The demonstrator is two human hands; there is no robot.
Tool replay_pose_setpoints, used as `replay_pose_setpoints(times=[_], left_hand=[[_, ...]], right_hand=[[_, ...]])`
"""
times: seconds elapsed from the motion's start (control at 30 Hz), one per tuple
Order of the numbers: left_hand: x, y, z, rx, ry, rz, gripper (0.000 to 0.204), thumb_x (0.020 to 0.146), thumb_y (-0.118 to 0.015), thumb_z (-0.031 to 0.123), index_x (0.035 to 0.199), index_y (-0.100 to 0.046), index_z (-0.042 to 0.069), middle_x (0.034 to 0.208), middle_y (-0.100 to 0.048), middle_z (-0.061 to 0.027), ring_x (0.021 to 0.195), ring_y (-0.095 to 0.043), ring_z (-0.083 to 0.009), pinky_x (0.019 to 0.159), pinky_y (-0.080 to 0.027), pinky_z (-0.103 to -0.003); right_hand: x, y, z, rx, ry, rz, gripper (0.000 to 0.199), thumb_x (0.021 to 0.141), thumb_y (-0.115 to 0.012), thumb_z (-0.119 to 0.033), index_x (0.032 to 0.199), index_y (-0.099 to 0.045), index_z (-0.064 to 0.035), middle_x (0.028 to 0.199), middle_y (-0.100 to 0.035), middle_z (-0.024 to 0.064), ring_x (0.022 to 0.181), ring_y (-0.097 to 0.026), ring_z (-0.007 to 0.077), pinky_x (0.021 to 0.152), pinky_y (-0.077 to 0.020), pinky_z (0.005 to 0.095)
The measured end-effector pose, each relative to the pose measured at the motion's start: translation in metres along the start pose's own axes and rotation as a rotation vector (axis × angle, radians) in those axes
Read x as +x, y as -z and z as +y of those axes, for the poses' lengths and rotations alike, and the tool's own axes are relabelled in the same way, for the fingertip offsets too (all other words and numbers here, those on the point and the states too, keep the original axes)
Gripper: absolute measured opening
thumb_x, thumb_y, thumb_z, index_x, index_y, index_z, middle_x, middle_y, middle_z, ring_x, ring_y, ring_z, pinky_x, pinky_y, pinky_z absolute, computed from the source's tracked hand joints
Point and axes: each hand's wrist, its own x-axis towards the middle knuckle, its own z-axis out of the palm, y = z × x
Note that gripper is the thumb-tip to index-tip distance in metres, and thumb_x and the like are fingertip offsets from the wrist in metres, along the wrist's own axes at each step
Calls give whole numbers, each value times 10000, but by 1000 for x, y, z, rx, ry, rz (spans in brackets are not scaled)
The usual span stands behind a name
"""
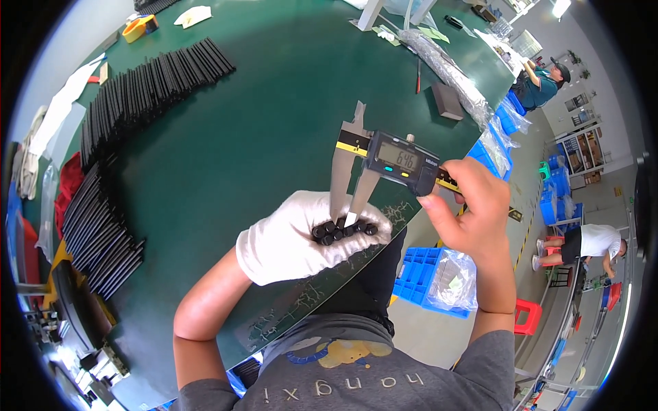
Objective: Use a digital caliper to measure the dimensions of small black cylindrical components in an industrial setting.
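My left hand (295,236), in a white glove, is closed round a bundle of several black rods (336,234), whose round ends face up. My bare right hand (473,205) grips the beam end of a digital caliper (401,163), thumb near its display housing. The caliper's jaws reach down to the rod ends, apart from each other, with their tips among the rods. Whether they pinch one rod I cannot tell. On the green table (274,103), a long curved row of black rods (147,89) lies at the left, continuing into a nearer row of thinner-looking rods (103,233).
A dark block (447,101) and a clear-wrapped long bundle (445,68) lie at the far right of the table. Yellow tape (139,29) sits far left. Blue crates (418,277) and a red stool (528,316) stand beyond the right edge. Two people are farther off.
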Motion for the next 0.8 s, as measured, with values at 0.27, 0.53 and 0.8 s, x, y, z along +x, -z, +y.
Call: replay_pose_setpoints(times=[0.27, 0.53, 0.8], left_hand=[[-2, -2, -1, -36, 43, 74, 178, 849, -603, 35, 1017, -600, -24, 935, -655, -112, 913, -631, -193, 841, -491, -310], [-2, -3, 0, -30, 72, 87, 184, 848, -599, 18, 1028, -600, -18, 961, -651, -114, 925, -631, -198, 842, -493, -313], [-3, -5, -7, -29, 9, 126, 178, 848, -583, -4, 1025, -591, -6, 950, -637, -89, 908, -618, -165, 814, -487, -285]], right_hand=[[2, 3, -4, -91, -18, 36, 329, 621, -781, -266, 730, -561, -46, 582, -510, 50, 451, -482, 202, 396, -346, 293], [4, 4, -7, -147, 11, 49, 355, 614, -788, -298, 690, -541, -54, 556, -492, 43, 440, -474, 196, 392, -339, 289], [-5, 5, -15, -77, -26, 24, 309, 642, -745, -209, 803, -553, -29, 612, -514, 65, 486, -498, 213, 413, -360, 293]])
